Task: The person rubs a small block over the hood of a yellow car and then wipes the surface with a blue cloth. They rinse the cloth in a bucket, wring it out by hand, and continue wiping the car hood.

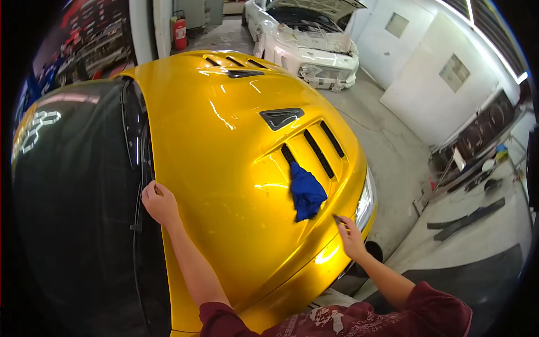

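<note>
Small tool (339, 221) is sitting at 4 o'clock from view centre, over the near front part of the yellow hood (208, 163); can't tell if it is touching paint. Right hand (352, 240) is grasping it, fingers closing around it, dark tip poking out toward 10 o'clock. Clock directions below are running from the tool.

Blue cloth (306, 194) is lying bunched on the hood at 10–11 o'clock, overlapping the lower end of one vent (287, 153). Black scoop (282, 118) is showing at 11. Headlight (366, 199) is sitting at 2.

Left hand (160, 204) is hovering or resting at 9 o'clock, by the hood's windshield-side edge; fingers are curling in, but can't tell whether they are gripping anything. Dark windshield (73, 196) is lying beyond it, also at 9.

White car (306, 48) is standing between 11 and 12, hood (314, 5) raised. Red extinguisher (179, 33) is standing between 10 and 11. Dark strips (469, 220) are lying at 3.
</note>
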Action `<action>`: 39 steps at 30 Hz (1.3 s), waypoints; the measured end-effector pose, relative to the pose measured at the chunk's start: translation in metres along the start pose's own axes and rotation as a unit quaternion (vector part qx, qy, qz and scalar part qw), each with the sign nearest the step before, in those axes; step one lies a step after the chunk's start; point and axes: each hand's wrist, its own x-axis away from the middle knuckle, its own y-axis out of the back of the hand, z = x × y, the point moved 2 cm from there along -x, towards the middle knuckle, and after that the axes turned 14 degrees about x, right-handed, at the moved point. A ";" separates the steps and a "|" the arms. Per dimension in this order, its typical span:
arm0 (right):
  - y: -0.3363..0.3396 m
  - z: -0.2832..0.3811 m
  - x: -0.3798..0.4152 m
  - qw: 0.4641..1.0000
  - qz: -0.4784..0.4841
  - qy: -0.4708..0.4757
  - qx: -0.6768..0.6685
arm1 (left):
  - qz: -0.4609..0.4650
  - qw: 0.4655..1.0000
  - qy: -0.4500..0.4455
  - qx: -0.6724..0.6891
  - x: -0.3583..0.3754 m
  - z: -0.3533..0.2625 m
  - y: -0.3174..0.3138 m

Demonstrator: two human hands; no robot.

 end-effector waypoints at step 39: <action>-0.017 0.148 0.051 0.824 0.393 0.255 -0.319 | 0.359 0.918 0.103 0.131 0.218 -0.261 0.274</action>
